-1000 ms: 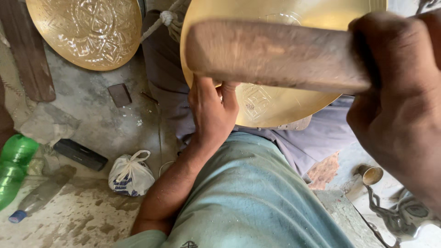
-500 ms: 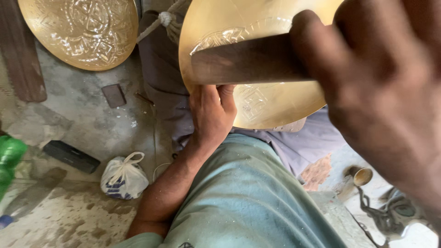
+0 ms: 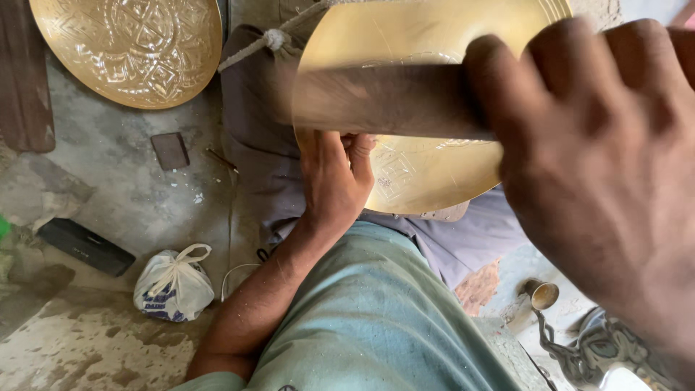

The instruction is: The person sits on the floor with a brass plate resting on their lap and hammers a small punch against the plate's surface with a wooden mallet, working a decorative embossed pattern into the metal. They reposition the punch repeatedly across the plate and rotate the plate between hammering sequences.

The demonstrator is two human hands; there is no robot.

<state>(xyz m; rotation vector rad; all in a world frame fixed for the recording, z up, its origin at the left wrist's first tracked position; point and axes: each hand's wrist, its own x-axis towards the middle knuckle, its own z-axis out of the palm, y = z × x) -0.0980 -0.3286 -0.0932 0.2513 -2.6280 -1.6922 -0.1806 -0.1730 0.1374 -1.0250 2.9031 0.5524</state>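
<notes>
Gritty concrete floor (image 3: pixel 130 174); L hand (image 3: pixel 334 181) on round engraved brass plate (image 3: pixel 427 166).

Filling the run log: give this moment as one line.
left hand: steadies engraved brass plate at its edge | right hand: grip closed on wooden mallet handle, raised over plate | second engraved brass plate: on floor

A second engraved brass plate (image 3: pixel 127 47) lies on the concrete floor (image 3: pixel 137 195), well off to the upper left of the grip, with a dark wooden plank (image 3: pixel 25 80) at its left edge. Nearer, a small dark block (image 3: pixel 170 150) sits below that plate, and a knotted white plastic bag (image 3: pixel 174 284) rests lower left beside a black bar (image 3: pixel 85 246). Lower right, a small brass cup (image 3: pixel 543 294) lies on its side.
</notes>
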